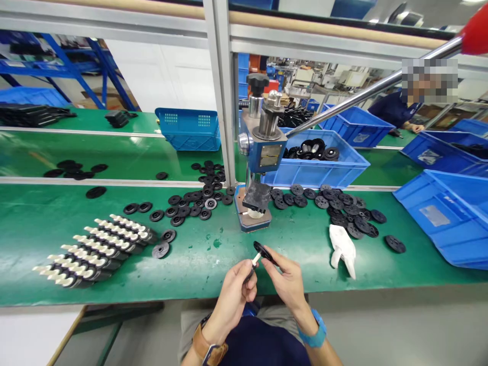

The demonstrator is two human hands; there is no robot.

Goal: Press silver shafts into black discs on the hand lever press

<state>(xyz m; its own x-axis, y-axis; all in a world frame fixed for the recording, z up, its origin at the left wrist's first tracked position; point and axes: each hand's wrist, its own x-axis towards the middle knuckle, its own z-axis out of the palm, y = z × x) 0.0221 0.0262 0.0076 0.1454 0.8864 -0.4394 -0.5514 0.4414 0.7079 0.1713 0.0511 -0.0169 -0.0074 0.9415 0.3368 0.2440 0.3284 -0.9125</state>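
My left hand (235, 291) is closed in a pinch on a small pin with a white tip (254, 260), just above the front edge of the green bench. My right hand (286, 278) is closed on a black round disc (263, 251), held tilted against the pin's white end. Both hands meet in front of a small blue hand press (263, 152) with a black ram block (256, 197) over its base. Rows of assembled black parts with white tips (97, 249) lie to the left.
Loose black discs (198, 201) lie left of the press and more (343, 208) to its right. A white glove (343, 249) lies nearby. Blue bins (450, 218) stand right and behind. The press lever (381, 84) with a red knob reaches up right. Another person sits far back right.
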